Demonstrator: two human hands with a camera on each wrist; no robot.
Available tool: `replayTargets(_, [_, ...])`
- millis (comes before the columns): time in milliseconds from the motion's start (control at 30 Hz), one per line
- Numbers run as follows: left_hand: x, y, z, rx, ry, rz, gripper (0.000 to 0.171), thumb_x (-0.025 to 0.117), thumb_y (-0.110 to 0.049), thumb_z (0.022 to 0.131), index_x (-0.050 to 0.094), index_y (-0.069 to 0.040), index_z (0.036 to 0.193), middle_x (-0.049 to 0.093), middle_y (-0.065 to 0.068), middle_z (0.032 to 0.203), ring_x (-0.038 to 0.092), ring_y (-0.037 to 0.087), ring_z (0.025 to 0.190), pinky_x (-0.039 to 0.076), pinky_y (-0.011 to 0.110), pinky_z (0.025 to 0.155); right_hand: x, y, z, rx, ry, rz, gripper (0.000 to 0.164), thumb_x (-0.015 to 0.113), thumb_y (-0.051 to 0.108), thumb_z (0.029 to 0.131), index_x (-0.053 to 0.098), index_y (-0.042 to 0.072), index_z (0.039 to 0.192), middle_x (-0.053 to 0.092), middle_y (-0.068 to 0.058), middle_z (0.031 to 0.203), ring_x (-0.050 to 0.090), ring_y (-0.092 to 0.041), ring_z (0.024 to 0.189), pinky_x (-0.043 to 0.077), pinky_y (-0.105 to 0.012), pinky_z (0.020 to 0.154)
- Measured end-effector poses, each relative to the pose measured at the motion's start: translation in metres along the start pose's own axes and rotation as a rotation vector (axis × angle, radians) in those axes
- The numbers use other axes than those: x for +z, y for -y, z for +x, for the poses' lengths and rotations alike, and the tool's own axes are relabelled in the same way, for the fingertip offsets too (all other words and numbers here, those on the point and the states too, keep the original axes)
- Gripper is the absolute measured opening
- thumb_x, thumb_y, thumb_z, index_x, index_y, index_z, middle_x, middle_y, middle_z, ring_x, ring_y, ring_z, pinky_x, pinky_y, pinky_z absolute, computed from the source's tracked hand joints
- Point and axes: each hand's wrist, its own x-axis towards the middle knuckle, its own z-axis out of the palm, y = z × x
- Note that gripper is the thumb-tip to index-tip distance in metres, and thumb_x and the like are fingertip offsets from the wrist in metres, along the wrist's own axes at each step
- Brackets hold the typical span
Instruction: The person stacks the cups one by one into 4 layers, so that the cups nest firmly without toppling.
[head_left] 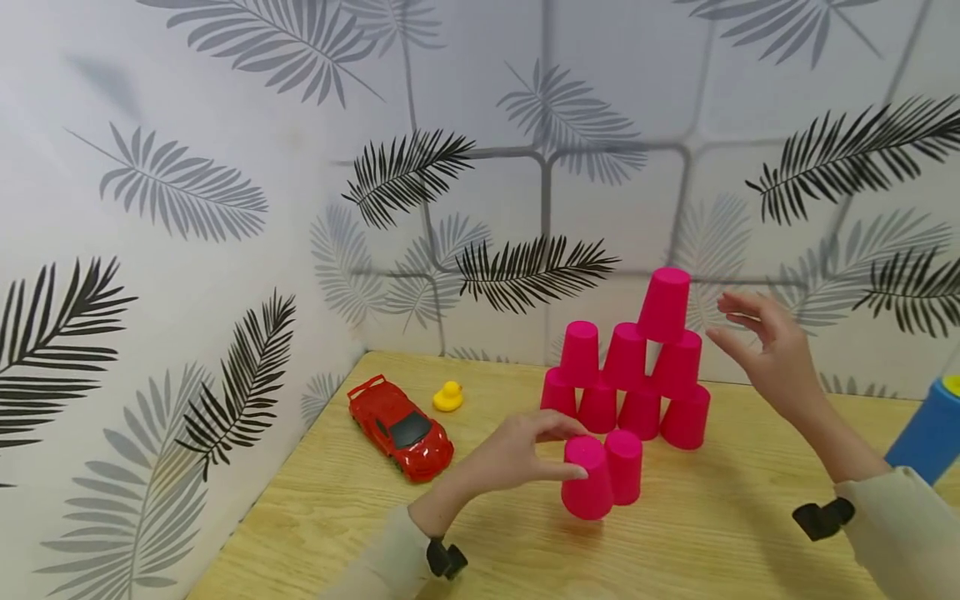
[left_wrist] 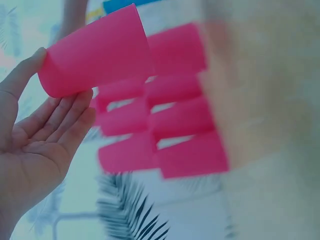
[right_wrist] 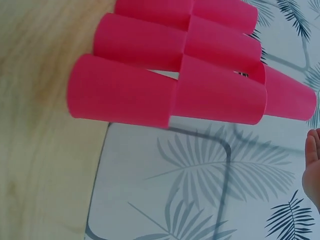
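Note:
Pink cups stand upside down in a stack: several in the bottom row (head_left: 684,418), three in the middle row (head_left: 580,354), and one top cup (head_left: 665,306) at the right. In front of the stack, my left hand (head_left: 510,450) pinches a pink cup (head_left: 587,483) between thumb and fingers; this cup is also large in the left wrist view. Another upside-down cup (head_left: 627,468) is right beside the held one. My right hand (head_left: 776,354) hovers to the right of the top cup, fingers bent loosely and touching nothing. Only part of it (right_wrist: 312,172) shows at the right wrist view's edge.
A red toy car (head_left: 401,429) and a yellow rubber duck (head_left: 448,397) sit on the wooden table (head_left: 300,533) to the left. At the far right is a blue cylindrical object (head_left: 926,433). A leaf-patterned wall (head_left: 480,100) rises behind the stack.

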Motion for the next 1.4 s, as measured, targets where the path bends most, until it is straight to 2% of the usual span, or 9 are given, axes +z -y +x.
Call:
replayTargets(167, [-0.033,-0.006,0.004,0.057,-0.14,-0.046,0.044,0.078,-0.022,0.084,0.062,-0.01,0.123,0.068,0.005,0.119,0.066,0.017,0.109,0.053,0.024,0.1,0.001,0.003,-0.022,-0.049,-0.001,0.029,0.055,0.07,-0.018,0.077,0.053,-0.009,0.129,0.056,0.024,0.121,0.055,0.013,0.108,0.042,0.0,0.094])
replayTargets(367, [-0.061,-0.01,0.021,0.136,-0.375,-0.067,0.042,0.078,-0.014,0.083,0.061,-0.005,0.121,0.068,0.011,0.116,0.066,0.024,0.111,0.054,0.026,0.099,0.011,0.007,-0.046,-0.089,0.058,0.071,0.061,0.069,-0.023,0.073,0.052,-0.009,0.13,0.056,0.018,0.123,0.055,0.01,0.112,0.042,-0.001,0.096])
replayTargets(467, [-0.067,-0.01,0.034,0.162,-0.496,-0.086,0.043,0.077,-0.013,0.083,0.061,-0.003,0.122,0.067,0.013,0.116,0.065,0.025,0.11,0.054,0.029,0.1,0.019,0.009,-0.057,-0.109,0.108,0.096,0.061,0.07,-0.023,0.072,0.053,-0.009,0.129,0.057,0.013,0.123,0.055,0.007,0.113,0.043,-0.003,0.098])
replayTargets(567, [-0.069,-0.01,0.049,0.164,-0.595,-0.1,0.044,0.077,-0.014,0.084,0.06,-0.003,0.123,0.066,0.013,0.117,0.065,0.025,0.109,0.053,0.03,0.101,0.028,0.009,-0.068,-0.089,0.157,0.071,0.06,0.073,-0.017,0.073,0.054,-0.005,0.129,0.058,0.009,0.122,0.054,0.011,0.111,0.041,-0.001,0.097])
replayTargets(733, [-0.068,-0.01,0.074,0.173,-0.707,-0.117,0.044,0.077,-0.016,0.084,0.06,-0.003,0.123,0.065,0.013,0.12,0.066,0.026,0.109,0.054,0.034,0.101,0.045,0.007,-0.082,-0.071,0.248,0.032,0.058,0.078,-0.006,0.075,0.056,0.0,0.128,0.061,-0.004,0.116,0.052,0.015,0.106,0.043,0.0,0.092])
replayTargets(900, [-0.062,-0.008,0.099,0.179,-0.731,-0.089,0.046,0.077,-0.018,0.085,0.059,-0.002,0.124,0.065,0.014,0.12,0.066,0.026,0.108,0.055,0.034,0.098,0.056,0.004,-0.089,-0.059,0.342,0.048,0.052,0.08,0.002,0.076,0.059,0.004,0.124,0.063,-0.002,0.113,0.058,0.005,0.103,0.049,-0.006,0.089])
replayTargets(1133, [-0.052,-0.005,0.122,0.147,-0.667,-0.021,0.047,0.077,-0.02,0.085,0.059,-0.004,0.125,0.064,0.013,0.122,0.065,0.026,0.111,0.054,0.037,0.1,0.066,-0.001,-0.098,0.029,0.49,0.012,0.048,0.079,0.023,0.083,0.059,0.008,0.123,0.066,-0.007,0.117,0.064,-0.009,0.099,0.059,-0.031,0.088])
replayTargets(1267, [-0.049,-0.003,0.131,0.143,-0.642,0.039,0.047,0.076,-0.023,0.086,0.059,-0.005,0.126,0.064,0.011,0.123,0.065,0.024,0.112,0.055,0.035,0.099,0.068,-0.003,-0.099,0.04,0.516,-0.004,0.05,0.078,0.027,0.083,0.06,0.003,0.123,0.067,-0.009,0.117,0.066,-0.015,0.099,0.06,-0.038,0.085])
replayTargets(1400, [-0.049,-0.005,0.138,0.151,-0.638,0.098,0.046,0.075,-0.024,0.086,0.06,-0.006,0.126,0.064,0.011,0.122,0.066,0.023,0.11,0.056,0.03,0.096,0.069,-0.002,-0.097,0.06,0.537,-0.018,0.049,0.079,0.028,0.082,0.061,0.005,0.121,0.068,-0.004,0.112,0.067,-0.013,0.096,0.06,-0.04,0.083])
